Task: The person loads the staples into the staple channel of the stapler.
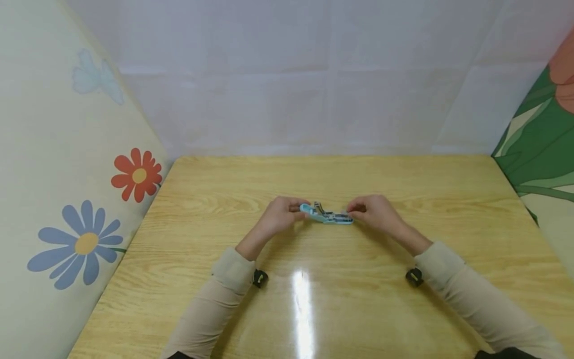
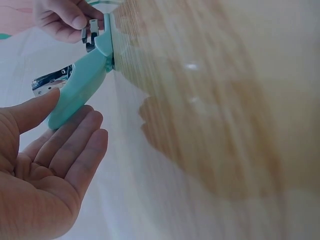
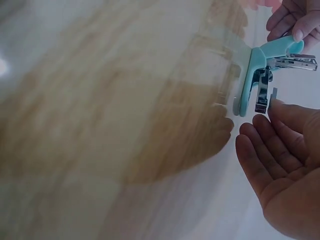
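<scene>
A turquoise stapler [image 1: 316, 215] lies opened out above the wooden table, its metal magazine [image 3: 261, 92] exposed. My left hand [image 1: 280, 215] pinches the end of its upper arm between thumb and fingers; in the left wrist view the turquoise cover [image 2: 80, 90] rises at an angle from the base. On the other side, my right hand [image 1: 375, 212] is at the far end of the magazine. Its thumb and a finger pinch a small thin grey strip [image 3: 274, 94], which looks like staples, right beside the magazine. Whether the strip touches the magazine I cannot tell.
The wooden table [image 1: 179, 299] carries a bright light reflection near its front. A white cloth [image 1: 314, 89] hangs behind it. Flower-patterned panels stand at the left [image 1: 58, 164] and right [image 1: 551, 149]. Dark wrist devices [image 1: 260, 278] sit at both sleeves.
</scene>
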A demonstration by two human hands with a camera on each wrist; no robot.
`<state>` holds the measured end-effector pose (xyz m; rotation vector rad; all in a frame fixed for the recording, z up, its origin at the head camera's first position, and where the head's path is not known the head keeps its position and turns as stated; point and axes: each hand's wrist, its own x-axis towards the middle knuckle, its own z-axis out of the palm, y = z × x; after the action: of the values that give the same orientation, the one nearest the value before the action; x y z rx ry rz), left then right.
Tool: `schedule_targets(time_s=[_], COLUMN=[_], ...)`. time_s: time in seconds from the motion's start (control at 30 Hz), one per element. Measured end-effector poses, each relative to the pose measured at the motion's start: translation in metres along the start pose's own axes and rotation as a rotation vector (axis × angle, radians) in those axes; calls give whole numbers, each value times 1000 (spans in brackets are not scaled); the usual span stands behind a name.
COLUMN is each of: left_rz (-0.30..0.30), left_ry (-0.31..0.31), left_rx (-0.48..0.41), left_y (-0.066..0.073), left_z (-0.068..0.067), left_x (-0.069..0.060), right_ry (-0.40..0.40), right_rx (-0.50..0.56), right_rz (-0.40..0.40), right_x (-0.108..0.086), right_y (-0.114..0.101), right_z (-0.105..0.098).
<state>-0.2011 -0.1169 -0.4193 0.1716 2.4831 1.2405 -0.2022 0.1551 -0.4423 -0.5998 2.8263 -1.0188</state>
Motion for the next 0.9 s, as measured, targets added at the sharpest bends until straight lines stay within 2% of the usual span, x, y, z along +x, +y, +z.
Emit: schedule_targets(time_s=[0.6, 0.9], left_rz=[-8, -5], left_ry=[-13, -16], left_rx=[-11, -12], left_y=[3, 1], left_z=[1, 1], left_x=[0, 0], right_ry=[-14, -8], right_rx=[-58, -52], right_rz=[-19, -23], right_x=[-3, -6], right_y=[1, 4], right_z=[1, -1])
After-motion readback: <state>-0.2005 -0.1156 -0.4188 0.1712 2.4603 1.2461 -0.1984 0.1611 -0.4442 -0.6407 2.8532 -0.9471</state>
